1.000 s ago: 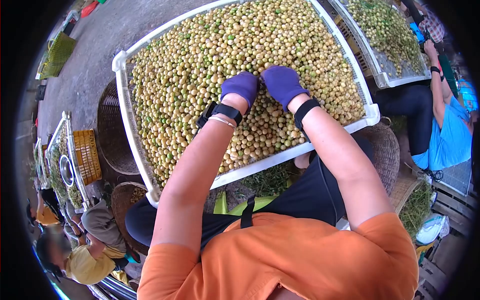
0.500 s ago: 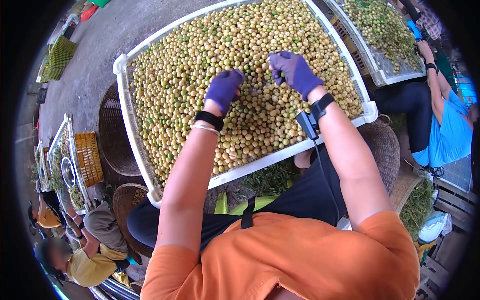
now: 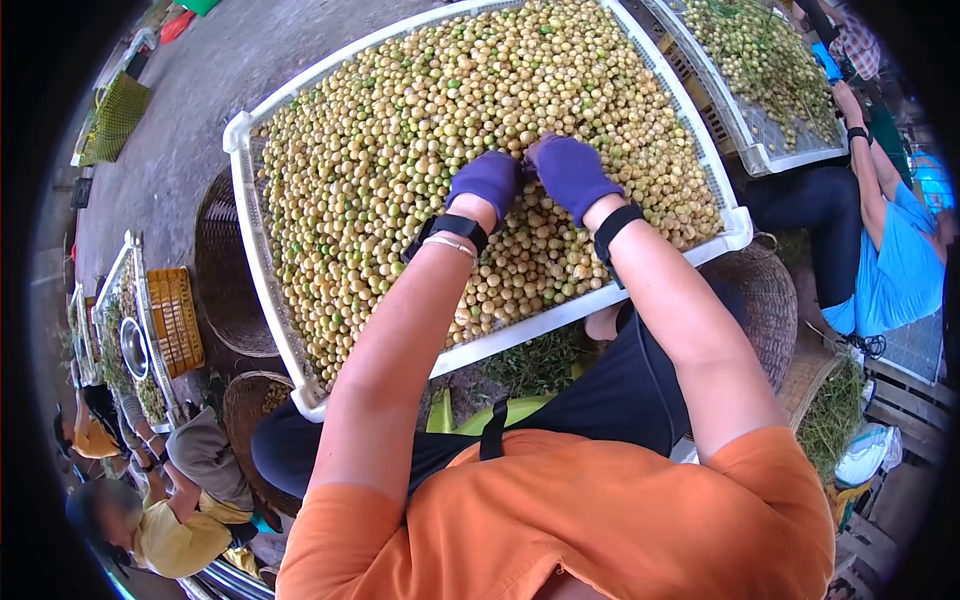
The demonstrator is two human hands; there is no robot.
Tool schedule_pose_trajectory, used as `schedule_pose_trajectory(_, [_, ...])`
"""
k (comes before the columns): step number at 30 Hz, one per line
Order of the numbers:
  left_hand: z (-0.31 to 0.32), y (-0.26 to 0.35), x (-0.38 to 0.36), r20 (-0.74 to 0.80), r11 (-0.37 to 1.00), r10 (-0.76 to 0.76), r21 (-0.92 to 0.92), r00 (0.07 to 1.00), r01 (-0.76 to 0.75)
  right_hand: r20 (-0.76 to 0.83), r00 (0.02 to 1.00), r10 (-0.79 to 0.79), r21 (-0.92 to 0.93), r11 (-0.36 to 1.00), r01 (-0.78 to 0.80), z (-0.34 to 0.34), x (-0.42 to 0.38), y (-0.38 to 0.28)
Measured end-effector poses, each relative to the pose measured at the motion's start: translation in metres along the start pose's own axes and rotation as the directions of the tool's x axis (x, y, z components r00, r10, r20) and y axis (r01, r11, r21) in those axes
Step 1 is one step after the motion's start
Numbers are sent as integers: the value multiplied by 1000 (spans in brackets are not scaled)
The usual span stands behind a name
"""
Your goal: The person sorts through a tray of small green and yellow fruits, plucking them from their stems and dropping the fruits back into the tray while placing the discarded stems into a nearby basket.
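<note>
A white-rimmed tray (image 3: 262, 262) with a mesh edge holds a thick layer of small round yellow-green fruits (image 3: 400, 170). Over its middle my left hand (image 3: 487, 183), in a purple glove, is curled with the fingertips turned down toward the fruits. Just right of it, nearly touching, is my right hand (image 3: 573, 175), gloved the same way and also closed. Both sets of fingertips are mostly hidden, and what they hold does not show. Dark bands circle both wrists.
Woven baskets (image 3: 228, 270) stand left of the tray, another basket (image 3: 765, 300) at right. A second tray (image 3: 765, 160) of fruits with stems is at upper right, beside a person in blue (image 3: 890, 260). Further people sit at lower left near a yellow crate (image 3: 176, 320).
My hands have come together over the tray's middle; the left moved right, the right moved down and left. Both stay closed.
</note>
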State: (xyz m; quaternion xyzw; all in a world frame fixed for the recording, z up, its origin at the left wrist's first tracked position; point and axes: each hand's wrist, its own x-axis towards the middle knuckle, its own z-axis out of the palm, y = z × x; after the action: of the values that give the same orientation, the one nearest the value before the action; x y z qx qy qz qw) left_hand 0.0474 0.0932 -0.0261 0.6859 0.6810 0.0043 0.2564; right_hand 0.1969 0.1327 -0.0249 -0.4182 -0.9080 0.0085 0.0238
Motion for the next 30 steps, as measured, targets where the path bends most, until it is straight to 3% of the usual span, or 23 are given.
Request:
schedule_pose_trajectory(2, [3, -2, 2, 33, 998, -8, 62, 999, 6, 23, 999, 32, -20, 999, -32, 1, 2, -4])
schedule_pose_trajectory(7, [-13, 14, -18, 112, 1000, -22, 17, 994, 20, 38, 999, 19, 2, 1000, -19, 4, 3, -16])
schedule_pose_trajectory(10, [-2, 9, -23, -5, 999, 37, 29, 999, -36, 49, 998, 27, 32, 999, -28, 8, 0, -15])
schedule_pose_trajectory(12, [2, 9, -23, -18, 1000, -6, 9, 1000, 7, 58, 997, 59, 53, 997, -62, 5, 0, -16])
schedule_pose_trajectory(15, [10, 4, -22, -92, 1000, -1, -21, 996, -1, 41, 995, 93, 320, 942, -101, -18, 0, -8])
schedule_pose_trajectory(16, [10, 2, -24, -124, 999, 13, -30, 992, -16, 70, 980, 186, 632, 752, -188, -28, -1, -1])
schedule_pose_trajectory(17, [10, 1, -24, -112, 1000, -6, -29, 994, 3, 130, 957, 259, 856, 457, -241, -39, -3, 11])
schedule_pose_trajectory(18, [7, 3, -27, -101, 999, -25, -31, 995, 22, 213, 929, 303, 962, 101, -254, -44, -4, 22])
schedule_pose_trajectory(20, [7, 5, -29, -104, 999, -44, -34, 994, 41, 246, 869, 429, 922, -381, -72, -47, 0, 40])
schedule_pose_trajectory(21, [7, 5, -30, -116, 999, -45, -35, 992, 41, 255, 828, 499, 900, -437, -14, -51, -1, 44])
schedule_pose_trajectory(24, [3, 8, -31, -89, 997, -77, -26, 993, 75, 295, 807, 511, 947, -271, -175, -37, 4, 58])
schedule_pose_trajectory(26, [-1, 10, -32, -80, 996, -89, -6, 993, 89, 232, 786, 574, 868, 242, -433, -14, 8, 57])
schedule_pose_trajectory(28, [2, 10, -33, -97, 997, -76, 18, 992, 78, 13, 912, 410, 669, 675, -313, 5, 6, 54])
schedule_pose_trajectory(29, [5, 9, -32, -97, 995, -91, 24, 991, 94, -83, 941, 329, 557, 798, -230, 14, 5, 53])
schedule_pose_trajectory(30, [5, 9, -33, -87, 995, -95, 27, 992, 97, -67, 954, 292, 494, 840, -222, 14, 6, 51])
